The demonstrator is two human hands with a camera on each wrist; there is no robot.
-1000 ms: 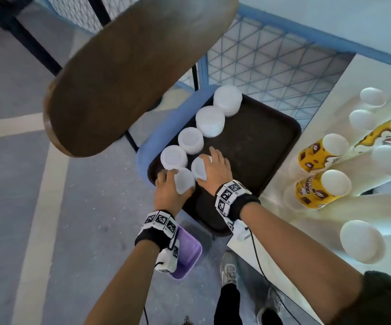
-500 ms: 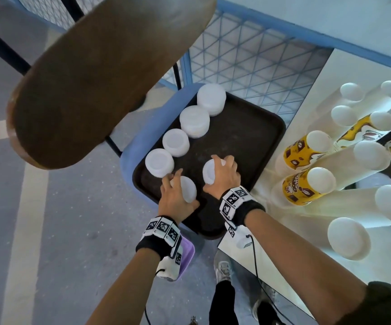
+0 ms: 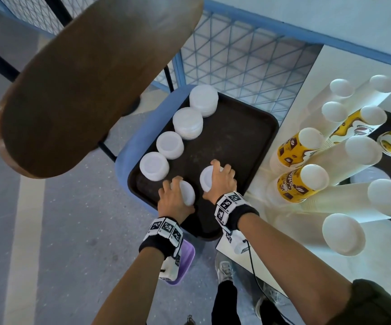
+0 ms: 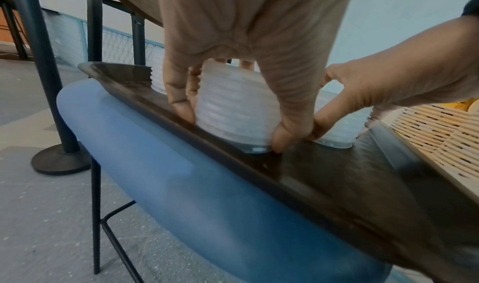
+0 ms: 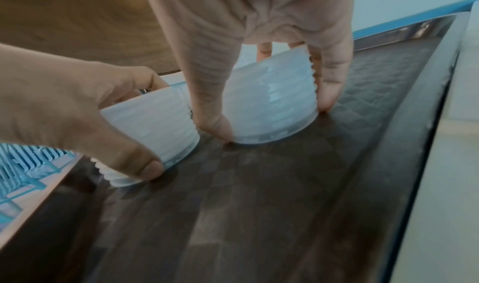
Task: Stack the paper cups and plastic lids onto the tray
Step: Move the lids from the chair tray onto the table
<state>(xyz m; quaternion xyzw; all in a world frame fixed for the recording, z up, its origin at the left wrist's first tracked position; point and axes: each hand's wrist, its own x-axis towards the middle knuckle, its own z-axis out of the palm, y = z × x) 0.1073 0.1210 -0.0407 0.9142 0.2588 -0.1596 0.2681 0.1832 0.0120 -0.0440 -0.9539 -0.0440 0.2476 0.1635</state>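
Observation:
A dark brown tray [image 3: 241, 127] lies on a blue stool [image 3: 131, 146]. Several stacks of translucent plastic lids [image 3: 187, 123] line its left edge. My left hand [image 3: 173, 198] grips one lid stack [image 3: 187, 193] [image 4: 233, 111] at the tray's near left, thumb and fingers curled round its sides. My right hand [image 3: 220, 179] grips a second lid stack [image 3: 206, 178] [image 5: 272, 103] just to the right, its base on the tray. The left-hand stack [image 5: 153, 131] leans a little. Tall stacks of paper cups [image 3: 304, 186], white and yellow-printed, stand on the white table [image 3: 283, 254] at the right.
A brown wooden seat back [image 3: 84, 73] hangs over the tray's left side. A blue wire fence [image 3: 236, 57] runs behind. A purple bin [image 3: 186, 256] sits under my left wrist. The tray's middle and right are bare. My shoes [image 3: 225, 270] stand on the grey floor.
Both hands with their lid stacks have drawn back from the row of stacks toward the tray's near part, the right-hand stack further right; they now stand apart.

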